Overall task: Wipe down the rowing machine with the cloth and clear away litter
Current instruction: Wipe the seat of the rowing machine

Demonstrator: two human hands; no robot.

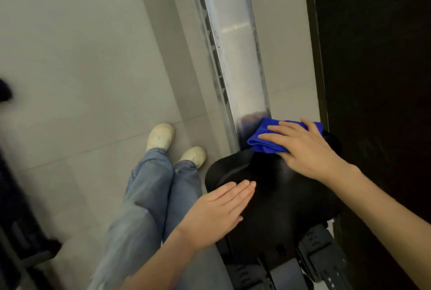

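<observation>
Looking down along a rowing machine point(242, 93) from above. Right hand point(305, 147) laid flat on a folded blue cloth point(265, 141), fingers straight and slightly spread, pressing rather than gripping. Cloth at the far edge of the black seat point(279, 191), just where the seat meets the silver rail point(233, 33), with its left corner reaching over the rail's near end. Blue tint mirrored in the shiny metal just beyond the cloth. Left hand point(221, 210) open as well, fingers straight and held together, palm down on the near left part of the seat, holding nothing.

Rail running from the seat toward the far end, dull and streaked along its top, with a row of dark slots down its left side. Below the seat, at the near right, black ribbed parts point(314, 250) of the machine, blurred.

Left of the machine, legs in pale blue jeans point(149, 196) and two cream shoes point(161, 136) on a grey tiled floor point(81, 56), toes pointing far. Right of the rail, a narrow strip of floor, then a dark wall point(373, 56). At the left edge, a dark blurred shape point(18, 196), too unclear to name.
</observation>
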